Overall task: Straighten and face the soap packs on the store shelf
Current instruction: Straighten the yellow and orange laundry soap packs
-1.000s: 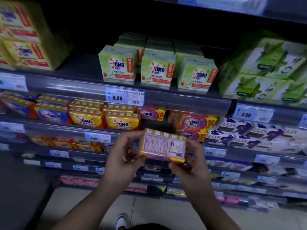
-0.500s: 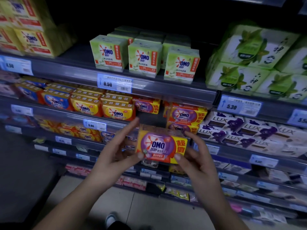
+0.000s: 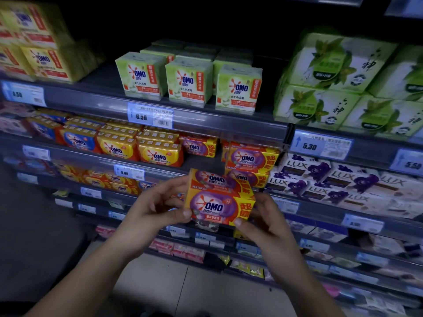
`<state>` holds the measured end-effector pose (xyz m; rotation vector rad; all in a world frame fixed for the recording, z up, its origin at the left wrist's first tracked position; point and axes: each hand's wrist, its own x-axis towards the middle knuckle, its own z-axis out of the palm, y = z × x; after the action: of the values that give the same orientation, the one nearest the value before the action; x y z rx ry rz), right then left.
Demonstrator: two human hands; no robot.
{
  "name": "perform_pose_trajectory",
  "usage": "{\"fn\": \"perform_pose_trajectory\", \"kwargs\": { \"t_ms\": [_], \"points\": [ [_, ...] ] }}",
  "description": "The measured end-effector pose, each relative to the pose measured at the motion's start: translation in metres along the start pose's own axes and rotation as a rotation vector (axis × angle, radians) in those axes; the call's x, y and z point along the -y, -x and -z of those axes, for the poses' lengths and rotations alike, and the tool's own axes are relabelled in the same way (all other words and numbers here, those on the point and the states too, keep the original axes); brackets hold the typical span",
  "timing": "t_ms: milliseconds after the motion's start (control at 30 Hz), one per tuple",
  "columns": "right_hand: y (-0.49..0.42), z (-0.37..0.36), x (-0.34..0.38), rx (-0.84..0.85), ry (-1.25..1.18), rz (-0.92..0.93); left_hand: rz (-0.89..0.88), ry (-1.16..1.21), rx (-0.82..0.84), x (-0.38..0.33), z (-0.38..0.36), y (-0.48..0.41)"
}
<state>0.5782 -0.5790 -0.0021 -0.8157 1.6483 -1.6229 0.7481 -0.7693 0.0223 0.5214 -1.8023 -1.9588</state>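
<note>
I hold a purple-and-yellow OMO soap pack (image 3: 217, 200) in front of the second shelf, its printed front facing me. My left hand (image 3: 155, 207) grips its left end and my right hand (image 3: 261, 220) grips its lower right corner. Just behind it on the shelf, two matching purple OMO packs (image 3: 251, 159) are stacked, with another one (image 3: 199, 147) set further back to their left. A dark gap (image 3: 201, 160) lies on the shelf between these and the yellow OMO packs (image 3: 160, 154).
Green OMO packs (image 3: 187, 83) stand on the upper shelf above an 8.50 price tag (image 3: 150, 115). White-and-purple LUX boxes (image 3: 338, 179) fill the shelf to the right. Green-leaf boxes (image 3: 338, 88) sit upper right. Lower shelves run down to the tiled floor (image 3: 187, 289).
I turned the pack over from its back panel to its printed front and raised it closer to the shelf. The camera moved nearer and slightly left.
</note>
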Motion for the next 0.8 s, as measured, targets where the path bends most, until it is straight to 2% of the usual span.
{"fn": "perform_pose_trajectory", "kwargs": {
  "t_ms": [200,467,600,700,800],
  "points": [
    [0.002,-0.005,0.01,-0.062,-0.106,0.037,0.014,-0.193,0.093,-0.003,0.008,0.002],
    [0.002,-0.008,0.014,-0.071,-0.135,0.055,0.062,-0.192,-0.081,0.004,0.003,0.01],
    [0.001,-0.011,0.013,-0.121,-0.152,0.013,0.068,-0.202,-0.123,0.001,0.002,0.013],
    [-0.002,-0.018,0.008,-0.14,-0.288,-0.077,0.011,-0.126,-0.192,-0.007,-0.012,0.017],
    [-0.007,-0.025,0.001,-0.179,-0.463,-0.207,-0.113,-0.268,-0.262,-0.015,-0.029,0.018]
  ]
}}
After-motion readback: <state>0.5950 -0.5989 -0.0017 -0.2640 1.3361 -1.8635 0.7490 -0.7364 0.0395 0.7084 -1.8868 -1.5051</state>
